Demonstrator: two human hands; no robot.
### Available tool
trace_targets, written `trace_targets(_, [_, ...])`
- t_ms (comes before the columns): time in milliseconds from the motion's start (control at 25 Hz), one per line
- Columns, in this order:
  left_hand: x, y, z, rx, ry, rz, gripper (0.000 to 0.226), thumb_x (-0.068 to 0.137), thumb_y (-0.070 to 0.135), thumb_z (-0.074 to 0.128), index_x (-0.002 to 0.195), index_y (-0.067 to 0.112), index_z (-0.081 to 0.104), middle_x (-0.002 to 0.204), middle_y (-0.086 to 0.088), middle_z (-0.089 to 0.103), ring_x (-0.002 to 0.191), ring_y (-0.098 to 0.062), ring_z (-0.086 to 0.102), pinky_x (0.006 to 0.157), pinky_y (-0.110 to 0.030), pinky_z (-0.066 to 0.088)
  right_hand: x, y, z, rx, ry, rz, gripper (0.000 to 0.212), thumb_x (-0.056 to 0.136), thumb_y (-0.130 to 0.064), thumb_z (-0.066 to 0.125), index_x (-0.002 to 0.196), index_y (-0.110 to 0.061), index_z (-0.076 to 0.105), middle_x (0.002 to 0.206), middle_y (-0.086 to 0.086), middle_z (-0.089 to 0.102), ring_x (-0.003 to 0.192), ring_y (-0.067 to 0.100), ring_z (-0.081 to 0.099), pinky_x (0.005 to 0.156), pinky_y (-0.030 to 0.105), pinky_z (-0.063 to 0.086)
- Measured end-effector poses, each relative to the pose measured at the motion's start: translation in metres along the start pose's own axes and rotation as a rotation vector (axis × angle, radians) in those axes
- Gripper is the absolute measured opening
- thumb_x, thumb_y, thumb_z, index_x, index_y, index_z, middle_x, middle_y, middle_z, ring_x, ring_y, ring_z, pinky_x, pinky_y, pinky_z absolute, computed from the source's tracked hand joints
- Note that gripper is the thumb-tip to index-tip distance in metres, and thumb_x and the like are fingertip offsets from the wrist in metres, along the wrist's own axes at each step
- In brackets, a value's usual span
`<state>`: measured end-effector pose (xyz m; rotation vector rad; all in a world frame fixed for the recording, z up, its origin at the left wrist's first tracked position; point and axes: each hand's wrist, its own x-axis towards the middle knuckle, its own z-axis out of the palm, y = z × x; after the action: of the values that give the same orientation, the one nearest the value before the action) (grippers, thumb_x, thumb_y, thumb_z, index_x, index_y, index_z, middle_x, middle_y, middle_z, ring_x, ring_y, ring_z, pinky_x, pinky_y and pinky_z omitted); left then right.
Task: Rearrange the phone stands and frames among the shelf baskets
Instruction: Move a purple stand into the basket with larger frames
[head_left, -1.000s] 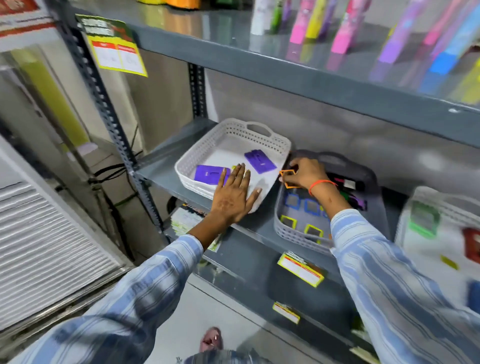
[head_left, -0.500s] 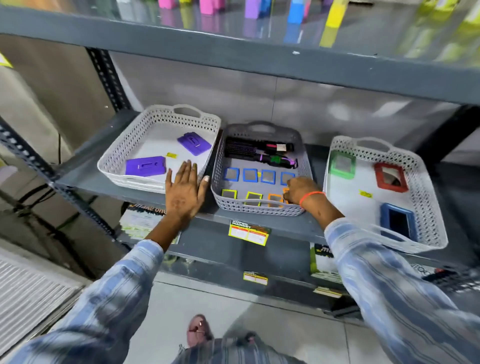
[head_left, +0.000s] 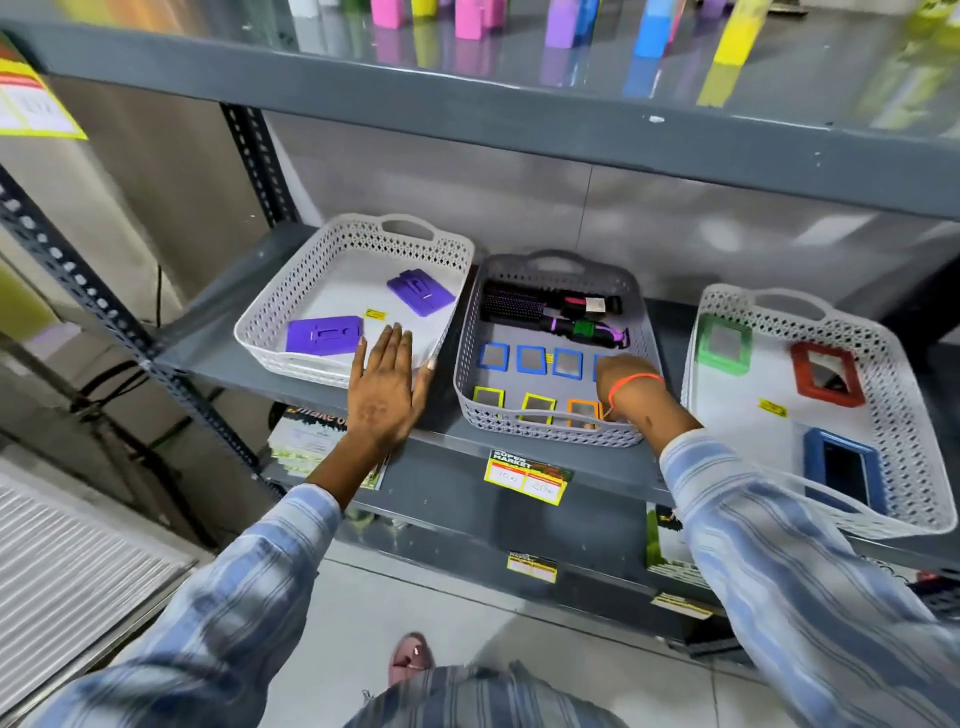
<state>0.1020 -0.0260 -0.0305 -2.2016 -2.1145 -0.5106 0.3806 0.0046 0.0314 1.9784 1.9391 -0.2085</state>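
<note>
Head view of a grey shelf (head_left: 322, 364) carrying three baskets. The left hand (head_left: 387, 387) lies flat with fingers spread, holding nothing, on the near rim of the left white basket (head_left: 270, 332), which contains two purple phone stands (head_left: 324, 335) (head_left: 421, 292). The right hand (head_left: 621, 376) reaches into the near right corner of the middle grey basket (head_left: 550, 428), among rows of small blue frames (head_left: 531, 359) and yellow frames (head_left: 537, 408), just beside an orange frame (head_left: 583, 411); larger green, red and blue frames lie in the right white basket (head_left: 904, 395). Judged step: setting down or aligning a small frame in the near row. To do it well, keep the left hand steadying the neighbouring basket, lower the frame flat into the free corner, and avoid nudging the orange one. The right fingers are turned away behind the wrist, so whether the grip is closed on anything cannot be told; the corner beneath it and part of a fourth blue frame are covered. The dark brush-like items at the back of the middle basket are hard to identify.
</note>
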Motion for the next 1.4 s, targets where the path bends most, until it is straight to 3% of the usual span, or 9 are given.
trace_targets(200, [0.009, -0.017, -0.01, 0.034, 0.034, -0.037, 0.071, 0.091, 0.051, 0.008, 0.144, 0.008, 0.027, 0.156, -0.009, 0.023, 0.146, -0.019, 0.012, 0.118, -0.04, -0.002, 0.013, -0.041, -0.038, 0.097, 0.131, -0.081, 0.034, 0.092, -0.005, 0.048, 0.124, 0.001, 0.057, 0.131, 0.023, 0.058, 0.119, 0.037, 0.058, 0.097, 0.037, 0.049])
trace_targets(520, [0.012, -0.082, -0.035, 0.004, 0.112, -0.169, 0.075, 0.089, 0.053, 0.007, 0.142, 0.006, 0.031, 0.154, -0.012, 0.027, 0.145, -0.023, 0.017, 0.119, -0.042, 0.004, 0.042, -0.165, -0.08, 0.319, 0.285, -0.392, 0.035, 0.092, -0.023, 0.054, 0.118, -0.001, 0.061, 0.127, 0.022, 0.062, 0.119, 0.036, 0.056, 0.098, 0.037, 0.047])
trace_targets(720, [0.009, -0.133, -0.034, -0.028, 0.054, -0.261, 0.077, 0.087, 0.055, -0.002, 0.146, 0.011, 0.019, 0.158, -0.008, 0.017, 0.147, -0.02, 0.008, 0.118, -0.039, -0.005, 0.068, -0.231, -0.067, 0.412, 0.152, -0.54, 0.037, 0.09, -0.022, 0.062, 0.121, -0.002, 0.061, 0.128, 0.019, 0.062, 0.12, 0.033, 0.056, 0.098, 0.034, 0.045])
trace_targets(920, [0.007, -0.146, -0.023, -0.05, -0.012, -0.228, 0.074, 0.087, 0.055, -0.004, 0.148, 0.017, 0.012, 0.159, -0.003, 0.008, 0.147, -0.017, -0.001, 0.116, -0.036, -0.01, 0.09, -0.264, -0.048, 0.374, 0.037, -0.604, 0.068, 0.091, -0.026, 0.061, 0.146, 0.0, 0.03, 0.154, 0.018, 0.031, 0.142, 0.03, 0.033, 0.118, 0.035, 0.027])
trace_targets(1080, [0.007, -0.148, -0.02, -0.077, 0.015, -0.23, 0.071, 0.089, 0.054, -0.001, 0.148, 0.017, 0.015, 0.159, -0.002, 0.01, 0.147, -0.016, 0.0, 0.117, -0.037, -0.008, 0.097, -0.278, -0.045, 0.382, -0.039, -0.66, 0.078, 0.091, -0.026, 0.061, 0.151, -0.004, 0.017, 0.16, 0.014, 0.02, 0.147, 0.026, 0.022, 0.12, 0.033, 0.02])
trace_targets(1240, [0.006, -0.147, -0.019, -0.101, 0.034, -0.232, 0.07, 0.09, 0.053, 0.002, 0.147, 0.016, 0.019, 0.159, -0.004, 0.012, 0.147, -0.016, 0.0, 0.117, -0.037, -0.007, 0.101, -0.281, -0.045, 0.333, 0.019, -0.589, 0.084, 0.076, -0.033, 0.076, 0.144, -0.008, 0.035, 0.145, 0.022, 0.036, 0.132, 0.036, 0.04, 0.112, 0.038, 0.034])
trace_targets(1320, [0.006, -0.145, -0.019, -0.12, 0.042, -0.238, 0.067, 0.092, 0.052, 0.005, 0.147, 0.016, 0.02, 0.158, -0.004, 0.013, 0.146, -0.016, 0.0, 0.117, -0.036, -0.008, 0.102, -0.276, -0.048, 0.48, 0.066, -0.553, 0.071, 0.074, -0.021, 0.079, 0.135, -0.005, 0.047, 0.136, 0.023, 0.041, 0.123, 0.036, 0.049, 0.108, 0.033, 0.038])
trace_targets(1400, [0.006, -0.144, -0.019, -0.138, 0.042, -0.244, 0.064, 0.094, 0.05, 0.008, 0.147, 0.016, 0.02, 0.158, -0.003, 0.012, 0.146, -0.015, 0.0, 0.117, -0.035, -0.008, 0.101, -0.266, -0.049, 0.633, 0.19, -0.609, 0.048, 0.081, -0.001, 0.069, 0.127, 0.0, 0.056, 0.129, 0.024, 0.046, 0.118, 0.036, 0.053, 0.105, 0.026, 0.038])
